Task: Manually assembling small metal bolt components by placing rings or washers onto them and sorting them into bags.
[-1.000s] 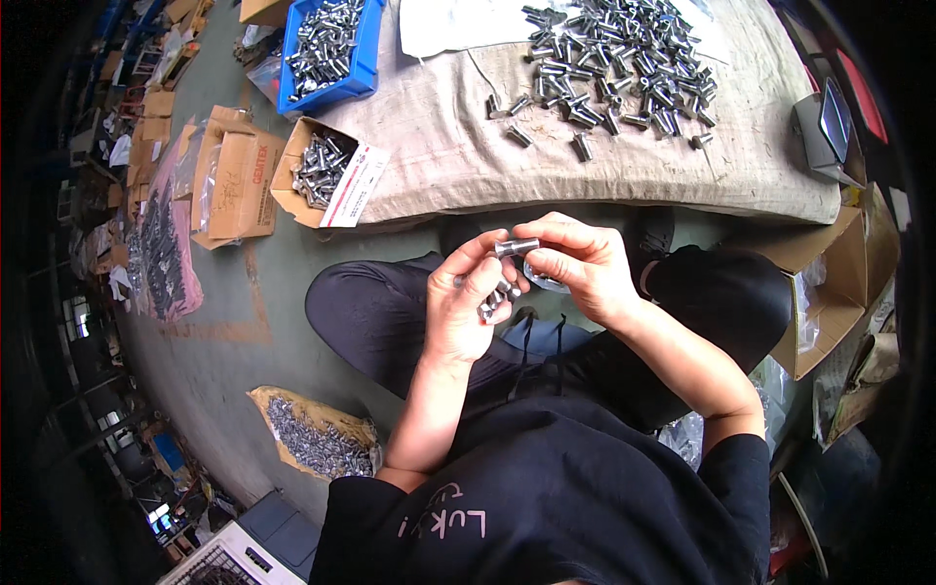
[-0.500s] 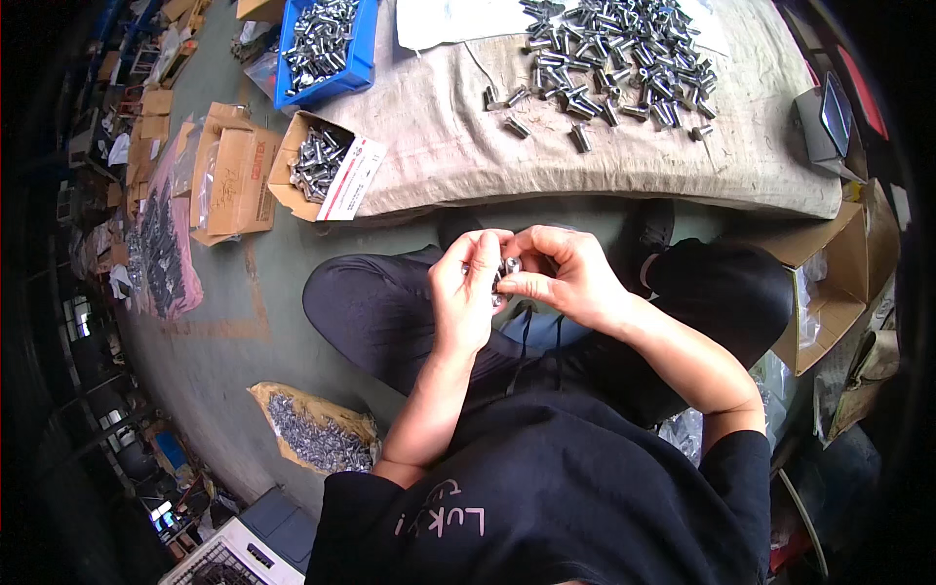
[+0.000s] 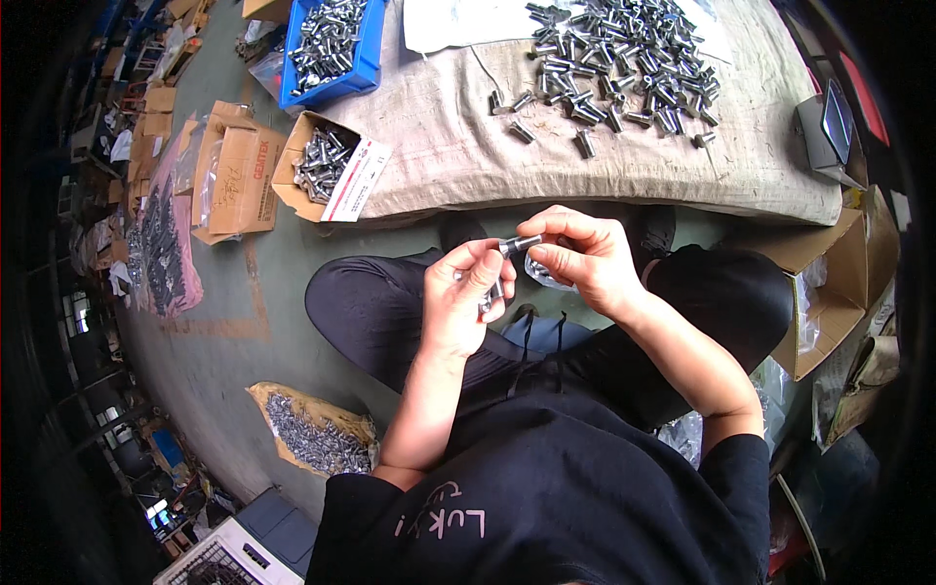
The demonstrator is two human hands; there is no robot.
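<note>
holding a small metal bolt (image 3: pixel 520 243) between both hands over your lap, you looked to be partway through fitting one piece onto another. your left hand (image 3: pixel 466 292) was curled shut around a few more metal pieces low in the palm, its fingertips pinching the near end of the bolt; your right hand (image 3: pixel 583 258) was pinched on the far end, thumb and forefinger together. the hands were touching at the bolt, just above your dark trousers. whether a nut or sleeve was already threaded on, i could not tell.

the next move, as i judged it, called for a steady twist with the right fingers while the left kept the bolt from turning.

beyond your knees lay the sacking cloth (image 3: pixel 624 175) with a heap of loose bolts (image 3: pixel 624 58) at its far side, a blue bin (image 3: pixel 331 44) and a small open carton (image 3: pixel 322 166) of them to the left.

against the frame a second earlier, your hands sat a little closer together and the bolt had tilted up more.
</note>
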